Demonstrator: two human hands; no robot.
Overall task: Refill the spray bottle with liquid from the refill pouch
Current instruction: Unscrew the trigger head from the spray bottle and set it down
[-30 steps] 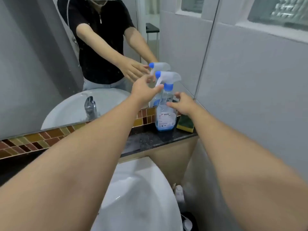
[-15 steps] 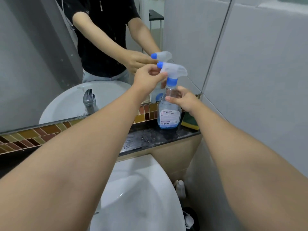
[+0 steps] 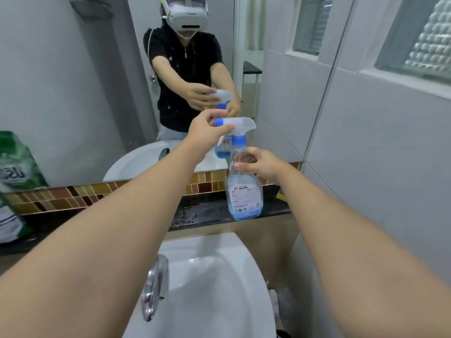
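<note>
Clear spray bottle (image 3: 244, 191) upright on dark tabletop (image 3: 205, 211) by mirror | left hand (image 3: 207, 129) grip pinches white trigger head (image 3: 240, 123) | right hand (image 3: 261, 162) grip curls round bottle neck | green refill pouch (image 3: 14, 181) far left

Bare forearms; mirrored black short-sleeved top (image 3: 180, 59), white headset (image 3: 186, 12)
</note>
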